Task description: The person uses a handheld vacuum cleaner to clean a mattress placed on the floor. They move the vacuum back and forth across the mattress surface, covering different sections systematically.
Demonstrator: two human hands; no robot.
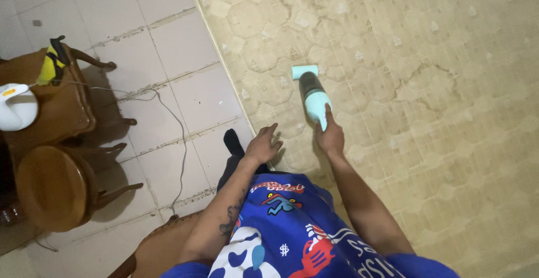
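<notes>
Carpet (426, 87) open ahead and right; wooden stools (53, 185), cord (179, 138) crowd left, seemingly.

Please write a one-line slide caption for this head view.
Right hand runs a mint handheld vacuum over a beige carpet; left hand hovers open.

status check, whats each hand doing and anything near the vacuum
Right hand shut on handheld vacuum, nozzle down on beige carpet. Left hand open, free over carpet edge. Carpet around nozzle bare; loose cord off on the tiles.
</notes>
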